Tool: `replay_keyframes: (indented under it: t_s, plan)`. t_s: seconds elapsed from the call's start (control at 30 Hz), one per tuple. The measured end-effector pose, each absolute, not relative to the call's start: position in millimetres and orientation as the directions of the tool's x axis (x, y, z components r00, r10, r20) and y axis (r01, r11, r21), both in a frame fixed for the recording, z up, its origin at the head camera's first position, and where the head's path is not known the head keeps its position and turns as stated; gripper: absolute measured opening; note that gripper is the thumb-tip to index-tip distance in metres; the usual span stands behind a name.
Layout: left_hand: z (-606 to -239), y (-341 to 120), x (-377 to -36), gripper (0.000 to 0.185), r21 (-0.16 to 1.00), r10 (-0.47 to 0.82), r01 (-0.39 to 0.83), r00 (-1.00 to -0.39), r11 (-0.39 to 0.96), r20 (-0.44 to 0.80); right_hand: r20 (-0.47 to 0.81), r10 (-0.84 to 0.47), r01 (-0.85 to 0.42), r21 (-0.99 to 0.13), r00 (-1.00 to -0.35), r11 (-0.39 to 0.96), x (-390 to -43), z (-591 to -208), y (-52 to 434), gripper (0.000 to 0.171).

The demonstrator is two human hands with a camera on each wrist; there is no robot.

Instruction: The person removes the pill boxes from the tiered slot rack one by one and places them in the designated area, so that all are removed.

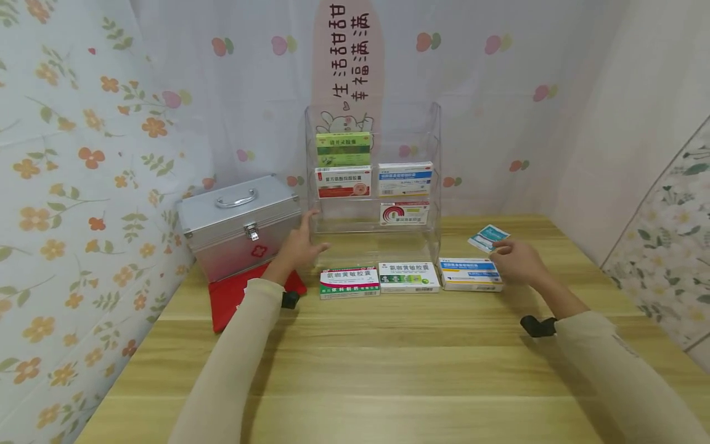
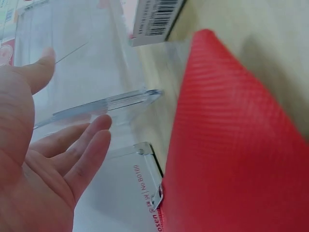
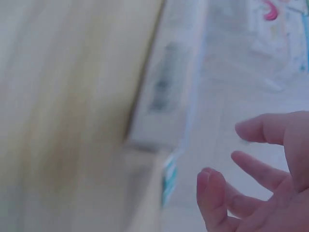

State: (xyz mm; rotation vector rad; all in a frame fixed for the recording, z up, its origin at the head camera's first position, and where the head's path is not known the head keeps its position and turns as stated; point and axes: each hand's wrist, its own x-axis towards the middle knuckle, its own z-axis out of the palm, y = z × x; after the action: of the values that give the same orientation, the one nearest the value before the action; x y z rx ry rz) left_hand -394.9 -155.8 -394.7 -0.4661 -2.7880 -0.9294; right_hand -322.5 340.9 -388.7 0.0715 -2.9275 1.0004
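My left hand (image 1: 299, 246) is at the left side of a clear tiered display rack (image 1: 355, 223). In the left wrist view, its thumb and fingers are spread on either side of the rack's clear side panel (image 2: 108, 103). My right hand (image 1: 518, 262) is beside a blue-and-white medicine box (image 1: 470, 275) lying at the right end of a row. The right wrist view shows that hand's fingers apart with nothing between them, near the box's barcoded end (image 3: 161, 92). A teal-and-white packet (image 1: 484, 237) lies just behind that box. Left of it are a white-and-green box (image 1: 408, 277) and a red-and-green-edged box (image 1: 349, 283).
Medicine boxes stand on the rack: a green one (image 1: 344, 150), a white-and-red one (image 1: 344, 183), a blue-and-white one (image 1: 405, 180) and one with red arcs (image 1: 403, 213). At the left stand a silver first-aid case (image 1: 238, 231) and a flat red pouch (image 1: 222, 302). Curtains surround the table.
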Motion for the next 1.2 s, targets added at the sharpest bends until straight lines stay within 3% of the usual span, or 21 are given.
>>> replay_keyframes:
  t_s: [0.5, 0.9, 1.2]
  plan:
    - [-391, -158, -396, 0.097, 0.53, 0.241, 0.338, -0.939, 0.778, 0.245, 0.348, -0.097, -0.323, -0.684, -0.932, 0.654, -352, -344, 251, 0.034]
    - [-395, -158, -394, 0.097, 0.532, 0.257, 0.353, -0.934, 0.769, 0.248, 0.447, -0.183, -0.425, -0.534, -0.876, 0.731, -382, -339, 208, 0.03]
    - [-395, -158, -395, 0.094, 0.545, 0.266, 0.372, -0.927, 0.752, 0.264, 0.421, -0.195, -0.391, -0.452, -0.886, 0.802, -398, -338, 199, 0.032]
